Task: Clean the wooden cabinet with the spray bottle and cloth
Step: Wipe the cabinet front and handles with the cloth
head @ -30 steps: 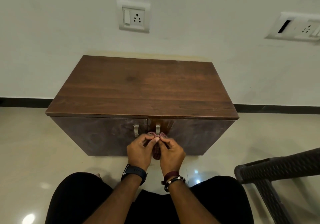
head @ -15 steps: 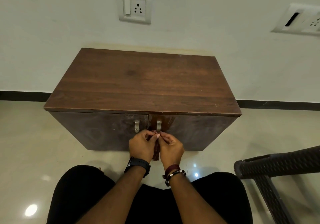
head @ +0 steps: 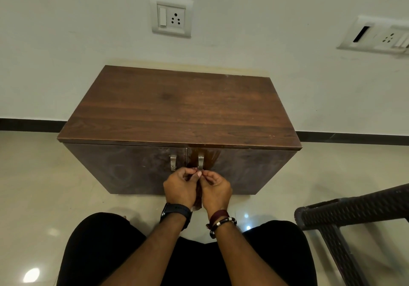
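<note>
Before the wooden cabinet (head: 179, 106), near its front edge, left hand (head: 179, 187) and right hand (head: 215, 189) together pinch the cloth (head: 198, 195); a loose pinch could drop it. Spray bottle unseen.

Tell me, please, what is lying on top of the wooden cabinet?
Nothing lies on the wooden cabinet; its top shows only bare wood. The cloth hangs in front, pinched by the left hand and right hand.
</note>
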